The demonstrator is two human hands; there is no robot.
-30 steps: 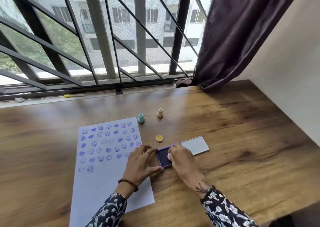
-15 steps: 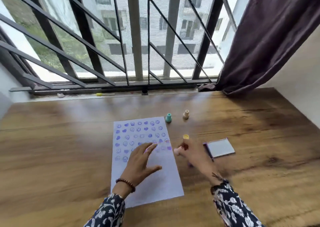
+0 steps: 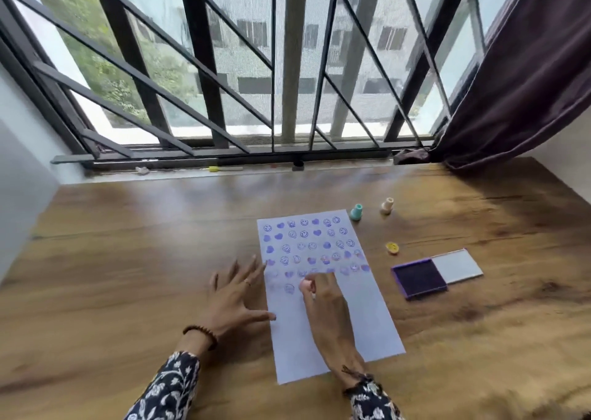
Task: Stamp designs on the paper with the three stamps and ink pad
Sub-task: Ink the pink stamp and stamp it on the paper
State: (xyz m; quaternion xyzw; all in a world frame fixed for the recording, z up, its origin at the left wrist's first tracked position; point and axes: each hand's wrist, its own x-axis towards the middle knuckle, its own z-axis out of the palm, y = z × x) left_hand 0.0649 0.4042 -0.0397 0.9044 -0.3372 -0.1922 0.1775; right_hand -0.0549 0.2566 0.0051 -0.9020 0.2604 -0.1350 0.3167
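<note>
Paper point(image 3: 335, 330) lies long-side away from you on the wooden table point(image 3: 128, 259), slightly skewed, with its upper half filled by rows of purple smileys and hearts and the near half blank. You're working on the partial sixth row. Your right hand point(image 3: 326, 304) pinches a pink stamp point(image 3: 307, 287) between fingertips and holds it face-down on or just above the sheet, just right of the last smiley print in that row; blur hides whether it is actually touching. That grip near the top of the stamp looks chosen so you can press straight down. Your left hand point(image 3: 235, 295) is spread flat, fingers splayed, mostly on the table with fingertips at the sheet's left edge, likely there to stop the sheet sliding under the press. Prints look uneven: upper rows crisp, lower ones paler or smeared, partly motion blur, so you can't fully judge ink density from here. Ink pad point(image 3: 419, 279) sits open just right of the sheet, dark purple surface up, its lid point(image 3: 457, 265) folded flat beside it, within easy reach for re-inking. Yellow smiley stamp point(image 3: 392, 248) lies on its side between pad and sheet. Teal stamp point(image 3: 356, 212) and cream stamp point(image 3: 387, 206) stand upright off the top right corner, parked clear of the work area.
</note>
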